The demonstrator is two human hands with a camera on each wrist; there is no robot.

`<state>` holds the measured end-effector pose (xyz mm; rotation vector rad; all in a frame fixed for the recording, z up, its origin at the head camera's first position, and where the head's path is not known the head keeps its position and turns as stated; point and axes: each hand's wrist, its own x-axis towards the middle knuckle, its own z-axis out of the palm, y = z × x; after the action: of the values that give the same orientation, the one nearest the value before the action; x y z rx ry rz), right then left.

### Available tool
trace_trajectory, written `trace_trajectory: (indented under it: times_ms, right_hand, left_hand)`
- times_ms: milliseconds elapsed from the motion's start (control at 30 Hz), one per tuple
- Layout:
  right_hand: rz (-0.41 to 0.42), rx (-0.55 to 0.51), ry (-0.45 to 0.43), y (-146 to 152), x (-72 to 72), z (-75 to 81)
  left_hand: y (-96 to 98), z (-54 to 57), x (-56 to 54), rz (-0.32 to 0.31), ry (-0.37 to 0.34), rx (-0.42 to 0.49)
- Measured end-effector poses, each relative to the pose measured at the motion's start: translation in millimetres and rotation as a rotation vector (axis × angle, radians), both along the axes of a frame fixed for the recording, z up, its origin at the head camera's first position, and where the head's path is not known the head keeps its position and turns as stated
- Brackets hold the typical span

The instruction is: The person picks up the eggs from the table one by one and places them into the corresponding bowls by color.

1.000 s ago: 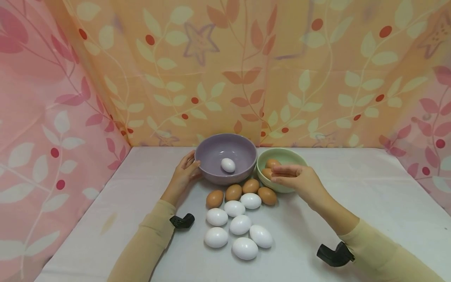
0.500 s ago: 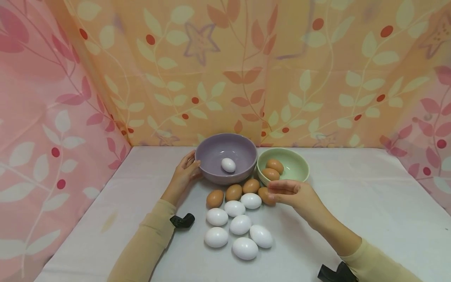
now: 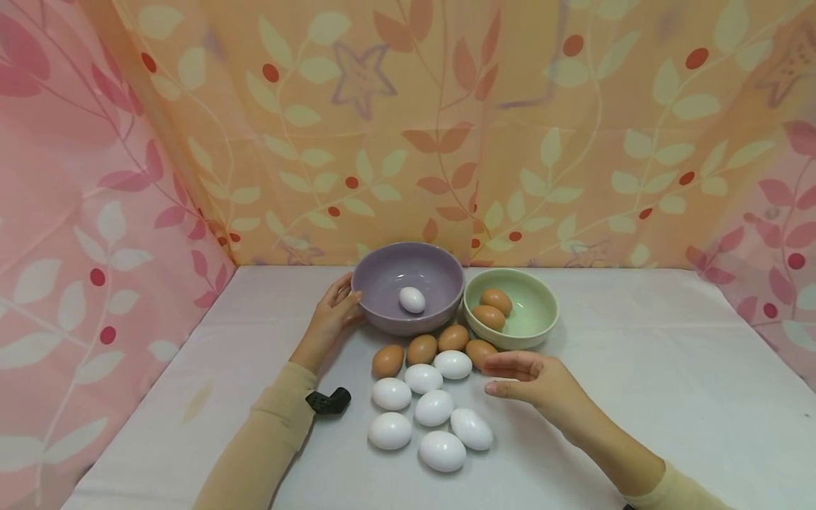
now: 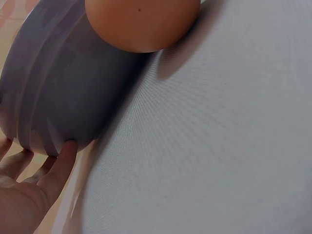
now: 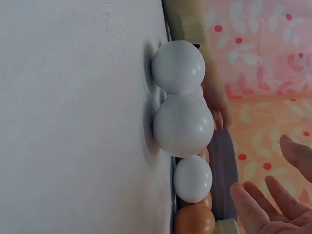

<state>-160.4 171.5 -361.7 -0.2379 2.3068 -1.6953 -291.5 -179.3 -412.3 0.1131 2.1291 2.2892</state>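
No legible text, label, brand, number or sign found in the head view or in either wrist view.

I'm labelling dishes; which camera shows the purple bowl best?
The head view: the purple bowl appears nearly whole, inside included. The left wrist view shows only part of its outside; the right wrist view, a strip of outside beyond the eggs.

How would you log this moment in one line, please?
left hand: touching purple bowl | right hand: empty | brown eggs: two in green bowl
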Motion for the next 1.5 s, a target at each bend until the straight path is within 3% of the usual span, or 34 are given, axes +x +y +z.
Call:
trace_trajectory:
  times_ms: [300,1000,1300,1500]
  right_hand:
    - [0.036,-0.033,-0.017,1,4.1,-8.9]
    - [0.262,-0.066,-0.074,0,-0.5,-34.2]
    - [0.324,-0.087,-0.094,0,-2.8,-37.1]
    - [0.326,-0.037,-0.091,1,-1.4,-36.9]
  left_hand:
    - [-0.7,-0.5,1.0,0.011,-0.009,-0.011]
    - [0.9,1.9,1.2,0.014,-0.024,0.002]
    - [-0.5,1.5,0.6,0.011,-0.023,-0.005]
    - [-0.1,0.5,-0.5,0.007,-0.03,0.001]
